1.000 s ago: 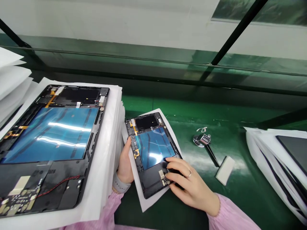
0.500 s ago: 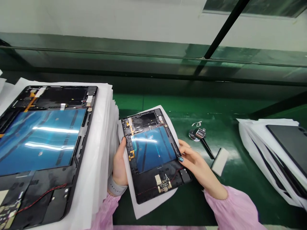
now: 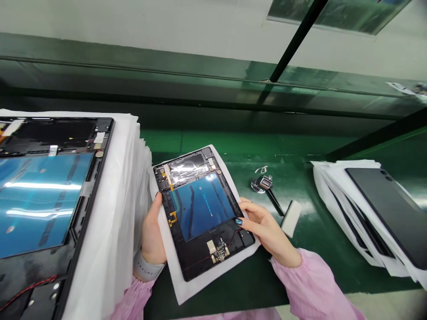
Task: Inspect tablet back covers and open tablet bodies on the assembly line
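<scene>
An opened tablet (image 3: 203, 209) lies tilted on a white sheet (image 3: 180, 284) in the middle of the head view, its blue-covered battery, orange ribbons and small circuit board showing. My left hand (image 3: 153, 233) grips its left edge, thumb on the edge and the other fingers hidden beneath. At the right edge my right hand (image 3: 265, 226) holds the tablet, thumb on top near the lower right corner. A grey band is round my left wrist.
On the left stands a tall stack of white sheets (image 3: 116, 200) with another opened tablet (image 3: 43, 191) on top. To the right are a metal clicker-like device (image 3: 265, 182), a white block (image 3: 291, 218), and sheets with dark panels (image 3: 383, 209) on the green table (image 3: 300, 289).
The view has shifted right, so most things appear further left. The tablet is still in both hands, and the glare has moved from its blue area to its upper part.
</scene>
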Tool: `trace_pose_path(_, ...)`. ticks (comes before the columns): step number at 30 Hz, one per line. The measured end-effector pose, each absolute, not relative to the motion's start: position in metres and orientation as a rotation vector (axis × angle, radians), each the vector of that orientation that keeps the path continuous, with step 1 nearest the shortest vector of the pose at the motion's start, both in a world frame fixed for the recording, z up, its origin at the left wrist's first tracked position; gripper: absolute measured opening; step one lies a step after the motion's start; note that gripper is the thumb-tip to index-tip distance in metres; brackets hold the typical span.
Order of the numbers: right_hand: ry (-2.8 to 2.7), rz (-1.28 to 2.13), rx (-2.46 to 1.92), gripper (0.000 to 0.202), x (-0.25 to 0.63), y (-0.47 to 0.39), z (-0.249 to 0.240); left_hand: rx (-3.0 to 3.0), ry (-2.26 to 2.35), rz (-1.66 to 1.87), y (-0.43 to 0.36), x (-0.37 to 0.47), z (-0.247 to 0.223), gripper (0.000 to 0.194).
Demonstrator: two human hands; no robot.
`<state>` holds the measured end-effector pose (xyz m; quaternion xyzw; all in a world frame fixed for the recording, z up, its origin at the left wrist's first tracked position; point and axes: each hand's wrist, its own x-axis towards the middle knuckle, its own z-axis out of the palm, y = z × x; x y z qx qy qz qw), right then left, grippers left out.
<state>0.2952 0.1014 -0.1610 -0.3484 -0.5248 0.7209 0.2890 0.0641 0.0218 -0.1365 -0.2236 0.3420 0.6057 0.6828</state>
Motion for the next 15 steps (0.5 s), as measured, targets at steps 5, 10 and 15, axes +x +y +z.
trace_pose_path(5, -1.404, 1.950, -0.949, 0.019, 0.2957, 0.1021, -0.1584, -0.546, 0.784, 1.349, 0.0216, 0.0647, -0.1356, 0.057)
trace_pose_path(10, -1.372, 1.999, -0.947, 0.021, 0.2966, 0.1027, -0.1573, -0.557, 0.777, 1.335, 0.0255, 0.0653, -0.1344, 0.059)
trace_pose_path(15, -1.377, 2.016, -0.931, 0.022, 0.2979, 0.1032, -0.1555, -0.532, 0.728, 1.342, 0.0257, 0.0642, -0.1361, 0.060)
